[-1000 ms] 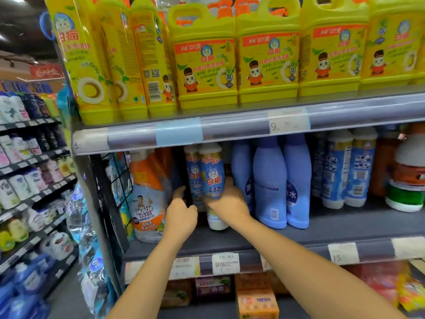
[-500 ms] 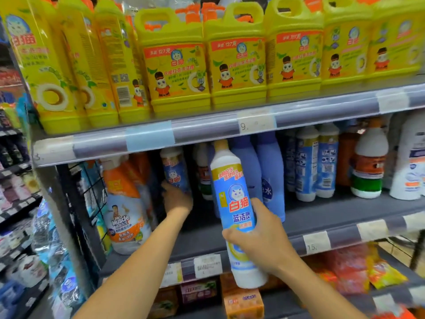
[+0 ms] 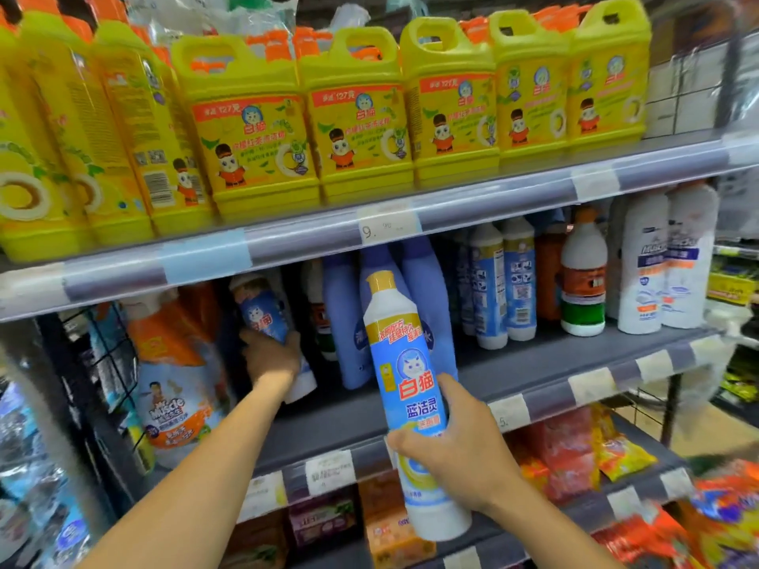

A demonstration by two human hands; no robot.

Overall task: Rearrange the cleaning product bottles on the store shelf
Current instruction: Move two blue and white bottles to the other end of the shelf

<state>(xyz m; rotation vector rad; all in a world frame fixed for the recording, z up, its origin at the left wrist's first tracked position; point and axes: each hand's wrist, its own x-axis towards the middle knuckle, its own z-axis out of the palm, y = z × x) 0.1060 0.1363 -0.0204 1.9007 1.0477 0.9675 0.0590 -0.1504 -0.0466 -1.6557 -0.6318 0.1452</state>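
The right hand point(image 3: 460, 457) is gripping a tall white bottle point(image 3: 410, 388) around its lower half, fingers wrapping the front of the blue label, and is holding it nearly upright in the air in front of the middle shelf point(image 3: 534, 363). The bottle is a slim cylinder of smooth glossy plastic, tapering to a yellow cap (its top is leaning slightly toward the shelf). The left hand point(image 3: 271, 357) is reaching deep into the middle shelf and is clasping a second bottle point(image 3: 267, 322) of the same kind, which is tilting with its base near the shelf floor. Right of that one, purple bottles point(image 3: 345, 326) with rounded shoulders are standing upright behind the raised bottle. Left of it, a soft orange pouch point(image 3: 176, 388) is sitting. Above the middle shelf, boxy yellow jugs point(image 3: 357, 117) with moulded handles are standing in a row.
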